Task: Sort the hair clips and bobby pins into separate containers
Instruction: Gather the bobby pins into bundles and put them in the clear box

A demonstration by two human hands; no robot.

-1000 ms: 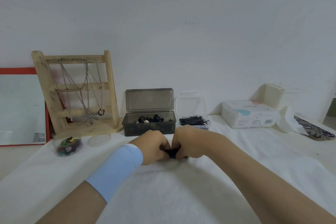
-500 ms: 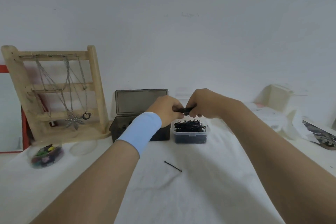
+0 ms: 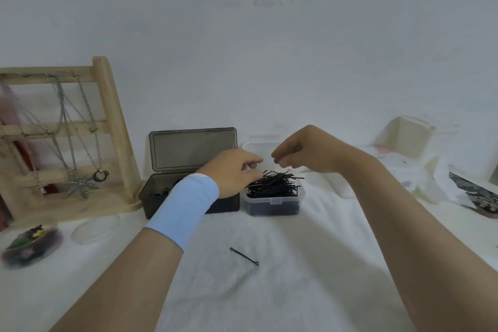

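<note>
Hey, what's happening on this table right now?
A person is sorting hair accessories. Both hands, left hand and right hand, hover over the clear container heaped with bobby pins, fingers loosely curled. The dark box beside it stands open. One stray bobby pin lies on the white cloth.

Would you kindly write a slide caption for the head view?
Both hands, left and right, hover over a clear tub heaped with bobby pins; one stray pin lies on the white cloth.
</note>
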